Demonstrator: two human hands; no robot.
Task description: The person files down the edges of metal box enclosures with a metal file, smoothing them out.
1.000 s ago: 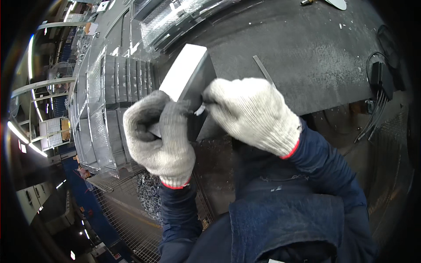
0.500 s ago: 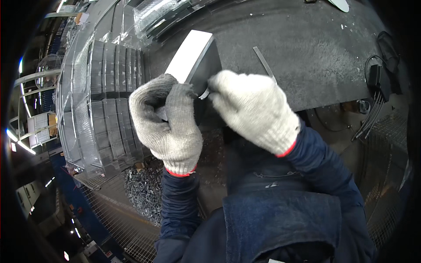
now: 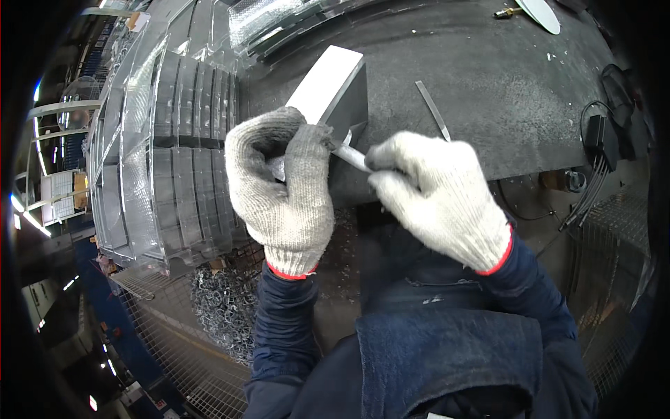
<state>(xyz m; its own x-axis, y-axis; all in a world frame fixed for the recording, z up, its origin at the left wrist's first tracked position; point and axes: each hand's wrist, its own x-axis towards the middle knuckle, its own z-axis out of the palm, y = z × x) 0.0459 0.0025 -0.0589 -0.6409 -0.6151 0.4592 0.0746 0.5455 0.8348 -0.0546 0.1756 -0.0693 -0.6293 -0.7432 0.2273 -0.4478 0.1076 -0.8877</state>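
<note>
My left hand (image 3: pixel 283 188), in a white knit glove with a red cuff, is closed round the near end of a box-shaped sheet-metal part (image 3: pixel 349 98). Its upper face looks bright white and its right side grey. A thin pale strip like protective film (image 3: pixel 353 158) stretches from the part's near end, beside my left fingertips, to my right hand (image 3: pixel 440 195). That hand, gloved alike, pinches the strip's right end between thumb and fingers. My left fingers hide where the strip meets the part. Right of the part, a narrow flat metal bar (image 3: pixel 433 110) lies on the dark bench (image 3: pixel 502 119).
Clear-wrapped stacks of grey metal parts (image 3: pixel 178 140) stand on the left, with more wrapped parts (image 3: pixel 279 28) at the far edge. Below left is a heap of small metal pieces (image 3: pixel 223 307) by wire mesh. A black box with cables (image 3: pixel 599 136) sits at the bench's right edge.
My right hand has moved right and slightly down, away from my left hand, and the pale strip between them shows longer. The view has shifted slightly; my left hand keeps its hold.
</note>
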